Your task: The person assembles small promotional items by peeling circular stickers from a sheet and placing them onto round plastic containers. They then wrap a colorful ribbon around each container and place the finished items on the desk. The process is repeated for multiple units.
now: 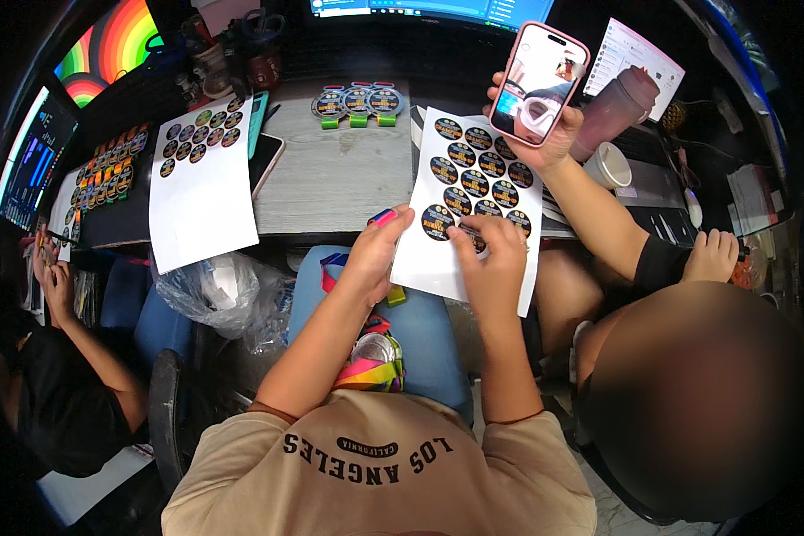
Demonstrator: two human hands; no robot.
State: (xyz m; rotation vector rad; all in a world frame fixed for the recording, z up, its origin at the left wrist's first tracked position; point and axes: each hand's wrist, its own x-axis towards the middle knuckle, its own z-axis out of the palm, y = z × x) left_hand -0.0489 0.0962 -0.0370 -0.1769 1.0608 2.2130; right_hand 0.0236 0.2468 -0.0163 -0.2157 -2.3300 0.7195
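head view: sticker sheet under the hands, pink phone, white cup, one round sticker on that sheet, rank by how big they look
1. sticker sheet, by far the largest
2. pink phone
3. white cup
4. round sticker, smallest

The phone is held up nearer the camera, so it may look bigger than it is.

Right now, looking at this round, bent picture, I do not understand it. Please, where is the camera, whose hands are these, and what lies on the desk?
The camera sits on a person's head and looks down; its wide lens bends the edges. The two forearms from below are that person's. The left hand holds a small pink thing I cannot identify. The right hand picks at a round dark sticker on a white sticker sheet. On the grey desk lie another sticker sheet and three medals. A neighbour's hand holds up a pink phone.
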